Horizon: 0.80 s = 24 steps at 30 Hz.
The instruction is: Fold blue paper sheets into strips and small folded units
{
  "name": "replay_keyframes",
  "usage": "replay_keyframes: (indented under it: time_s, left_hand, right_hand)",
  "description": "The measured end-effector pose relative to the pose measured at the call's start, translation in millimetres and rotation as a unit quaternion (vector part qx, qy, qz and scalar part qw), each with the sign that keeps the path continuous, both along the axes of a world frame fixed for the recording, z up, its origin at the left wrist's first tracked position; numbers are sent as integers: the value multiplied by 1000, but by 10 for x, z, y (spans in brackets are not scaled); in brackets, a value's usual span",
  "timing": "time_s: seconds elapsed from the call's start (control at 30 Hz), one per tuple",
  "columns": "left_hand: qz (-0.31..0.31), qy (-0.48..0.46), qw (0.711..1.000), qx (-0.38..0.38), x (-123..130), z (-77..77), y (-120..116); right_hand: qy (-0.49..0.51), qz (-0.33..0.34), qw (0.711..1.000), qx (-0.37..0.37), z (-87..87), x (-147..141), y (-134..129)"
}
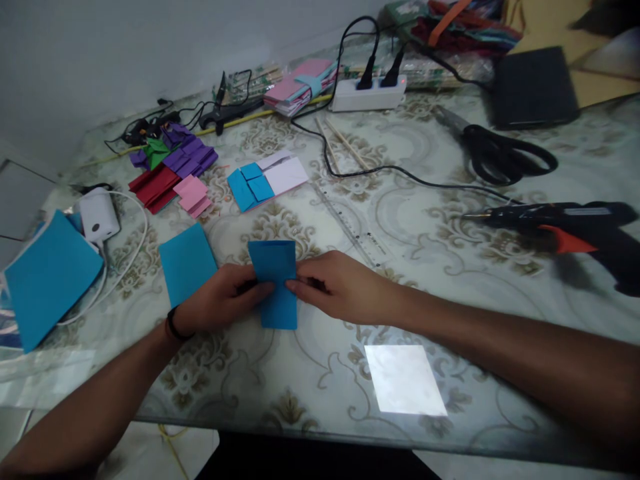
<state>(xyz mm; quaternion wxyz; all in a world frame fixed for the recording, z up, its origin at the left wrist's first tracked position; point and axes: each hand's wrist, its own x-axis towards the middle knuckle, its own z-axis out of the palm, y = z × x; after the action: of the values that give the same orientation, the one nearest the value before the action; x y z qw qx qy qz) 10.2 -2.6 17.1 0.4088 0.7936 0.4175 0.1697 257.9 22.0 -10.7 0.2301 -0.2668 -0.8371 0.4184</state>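
A folded blue paper (278,303) is held upright near the middle of the table, between both hands. My left hand (233,293) pinches its left side, the thumb lying on the near face. On the right edge, my right hand (325,285) grips it between thumb and fingers. Beside my left hand lies a flat blue sheet (186,260), partly covered by that hand. A white square (405,380) lies near the front edge, below my right forearm.
Scissors (500,153) and a glue gun (565,220) lie at the right. A clear ruler (353,230), folded coloured papers (190,157) and a power strip (369,95) sit farther back. A white device (99,215) with a cable and blue sheets (50,280) are at the left.
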Motion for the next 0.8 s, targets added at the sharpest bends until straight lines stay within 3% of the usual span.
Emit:
replay_keyframes:
  time_s: [0.8]
  left_hand:
    - [-5,2,1000,15,7,-7,9]
  right_hand:
    - [2,-4,1000,3,8,-2,-2]
